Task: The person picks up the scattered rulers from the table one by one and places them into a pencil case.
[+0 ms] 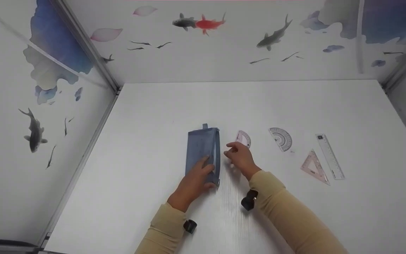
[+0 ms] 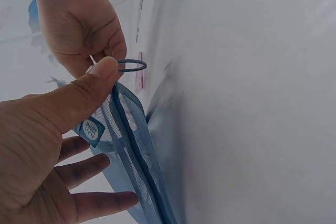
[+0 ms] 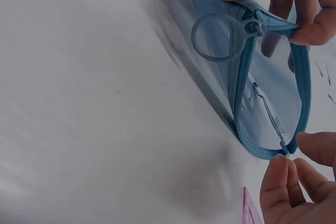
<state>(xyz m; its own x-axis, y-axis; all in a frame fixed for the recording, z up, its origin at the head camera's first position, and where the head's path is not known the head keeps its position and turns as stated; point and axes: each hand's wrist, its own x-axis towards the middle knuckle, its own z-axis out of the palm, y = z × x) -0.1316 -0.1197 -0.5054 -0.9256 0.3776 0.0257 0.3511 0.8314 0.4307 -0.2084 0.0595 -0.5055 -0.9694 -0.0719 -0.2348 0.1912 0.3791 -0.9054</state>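
Observation:
A blue pencil pouch (image 1: pixel 199 144) with its zipped side parted lies on the white table. My left hand (image 1: pixel 197 174) grips its near end; in the left wrist view the left thumb (image 2: pixel 89 90) lies over the corner beside the zipper's pull ring (image 2: pixel 132 65). My right hand (image 1: pixel 241 157) hovers just right of the pouch, fingers bent and thumb apart, close to the mouth's rim (image 3: pixel 302 87). A thin bluish strip (image 3: pixel 270 116) shows across that mouth; what it is I cannot tell. Behind the right hand lies a pink protractor (image 1: pixel 244 137), partly hidden.
Right of the hands lie a clear protractor (image 1: pixel 281 138), a pink set square (image 1: pixel 314 167) and a clear ruler (image 1: pixel 330 157). Walls with painted fish (image 1: pixel 208 24) stand around the table. A dark wrist device (image 1: pixel 248 200) hangs below the right sleeve.

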